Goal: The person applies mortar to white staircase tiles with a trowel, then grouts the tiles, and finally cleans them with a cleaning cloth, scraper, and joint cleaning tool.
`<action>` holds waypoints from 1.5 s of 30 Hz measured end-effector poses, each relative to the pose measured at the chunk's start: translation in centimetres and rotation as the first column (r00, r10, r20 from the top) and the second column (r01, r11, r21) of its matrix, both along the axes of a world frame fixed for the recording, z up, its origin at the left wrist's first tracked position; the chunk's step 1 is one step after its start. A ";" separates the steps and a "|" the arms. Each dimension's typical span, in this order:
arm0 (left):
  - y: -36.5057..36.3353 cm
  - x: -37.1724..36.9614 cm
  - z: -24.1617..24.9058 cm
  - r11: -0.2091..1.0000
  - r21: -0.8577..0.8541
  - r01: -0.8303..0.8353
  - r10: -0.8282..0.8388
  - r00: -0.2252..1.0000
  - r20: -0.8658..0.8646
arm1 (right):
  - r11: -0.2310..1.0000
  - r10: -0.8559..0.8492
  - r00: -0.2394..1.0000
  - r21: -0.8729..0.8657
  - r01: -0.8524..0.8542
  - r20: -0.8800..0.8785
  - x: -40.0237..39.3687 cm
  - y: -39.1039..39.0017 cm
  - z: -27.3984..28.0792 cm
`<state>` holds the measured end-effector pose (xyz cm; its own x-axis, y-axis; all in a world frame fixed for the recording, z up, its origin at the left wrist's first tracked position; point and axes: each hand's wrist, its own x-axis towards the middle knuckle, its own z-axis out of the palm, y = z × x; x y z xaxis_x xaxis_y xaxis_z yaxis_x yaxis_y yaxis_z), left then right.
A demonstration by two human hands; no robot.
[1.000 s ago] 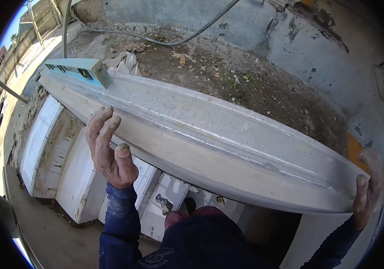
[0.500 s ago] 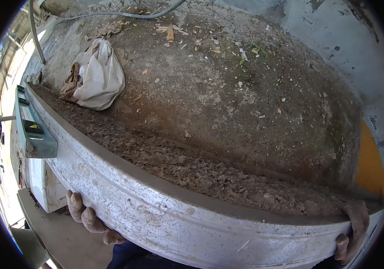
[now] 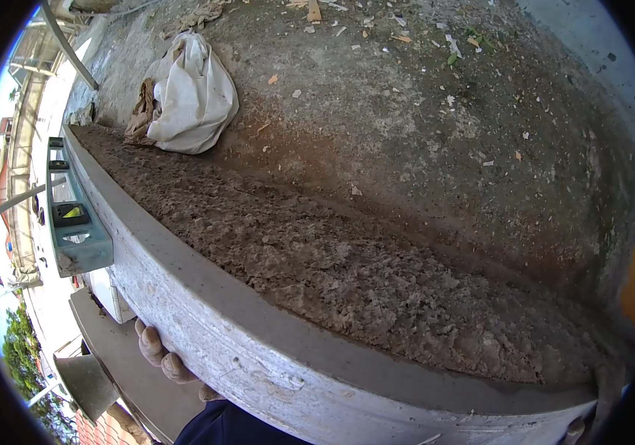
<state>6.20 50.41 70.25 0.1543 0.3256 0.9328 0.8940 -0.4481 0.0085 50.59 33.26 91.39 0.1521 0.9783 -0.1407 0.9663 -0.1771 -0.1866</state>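
Note:
A long silvery-white metal straightedge [image 3: 206,326] runs across the front, its face streaked with grey mortar. Behind its top edge lies a strip of rough wet mortar [image 3: 347,267]. My left hand [image 3: 165,356] has its fingers curled against the straightedge's lower edge, left of centre; the rest is hidden behind the bar. At the far right end, my right hand [image 3: 605,397] grips the bar from above and below, dim and partly lost in the dark rim. A greenish-blue spirit level [image 3: 80,222] sits against the left part of the straightedge.
Past the mortar is a concrete surface [image 3: 421,141] littered with chips. A crumpled white sack [image 3: 197,96] lies at its left. Below left are a grey board [image 3: 139,386] and a bucket-like grey container [image 3: 86,386]. A pale wall [image 3: 591,37] stands at upper right.
My view has tilted, so the sack and level appear farther right, and more of the mortar and the straightedge's top edge shows. Both hands still hold the bar.

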 end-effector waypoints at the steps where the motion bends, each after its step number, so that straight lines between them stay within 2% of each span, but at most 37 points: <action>1: 0.0 -0.2 0.3 1.000 -0.002 0.000 0.000 1.000 0.005 | 1.000 -0.023 1.000 0.005 0.023 0.000 0.0 -0.4 -0.2; 6: 0.2 -0.6 1.0 1.000 0.010 -0.001 0.000 0.999 0.048 | 0.991 -0.126 0.992 0.038 0.125 0.028 0.1 -2.0 0.1; 16: 0.7 -0.3 0.9 1.000 0.000 -0.012 0.012 0.998 0.063 | 0.974 -0.204 0.978 0.111 0.198 0.046 -1.0 -1.9 -1.1; 19: 0.8 -0.2 0.4 1.000 -0.009 -0.017 0.018 0.995 0.094 | 0.971 -0.231 0.973 0.064 0.231 -0.011 -2.0 -0.1 -0.7; 21: 0.9 0.0 0.3 1.000 -0.014 -0.023 0.024 0.994 0.109 | 0.980 -0.199 0.979 0.019 0.200 -0.044 -1.1 -0.3 -0.4; 24: 1.1 0.2 0.0 1.000 -0.013 -0.019 0.021 0.991 0.129 | 0.973 -0.102 0.995 0.208 0.101 -0.005 -1.3 0.4 -2.0; 29: 1.5 1.4 -1.2 1.000 -0.006 -0.023 0.024 0.980 0.199 | 0.972 0.024 0.999 0.236 -0.018 -0.024 -0.3 1.0 -1.3; 32: 0.8 1.4 -1.6 0.999 -0.042 0.001 0.009 0.971 0.241 | 0.968 0.043 0.997 0.249 -0.026 -0.062 -0.2 0.7 -1.4; 34: -0.7 1.2 -1.7 0.995 -0.094 0.019 0.010 0.956 0.293 | 0.965 0.051 0.999 0.258 -0.046 -0.014 -0.8 0.8 -1.2; 36: -2.0 1.7 -2.0 0.986 -0.148 0.079 -0.021 0.933 0.359 | 0.925 0.123 0.992 0.363 -0.111 -0.010 -0.8 0.1 -2.1; 38: -2.5 2.3 -2.0 0.959 -0.204 0.198 -0.094 0.899 0.428 | 0.985 0.050 0.995 0.170 -0.035 -0.089 -1.9 0.1 -0.9; 41: -1.2 2.8 -0.9 0.960 -0.133 0.248 -0.178 0.902 0.393 | 0.998 -0.027 0.995 0.052 0.032 -0.092 -2.3 0.2 0.3; 44: -0.6 3.0 0.2 0.945 -0.077 0.317 -0.261 0.876 0.406 | 0.995 -0.067 0.974 0.053 0.080 -0.215 -2.4 -0.4 -0.1; 45: -0.4 3.0 0.4 0.943 -0.074 0.325 -0.271 0.878 0.393 | 0.996 0.082 0.982 0.034 -0.078 -0.169 -0.5 -0.5 -0.7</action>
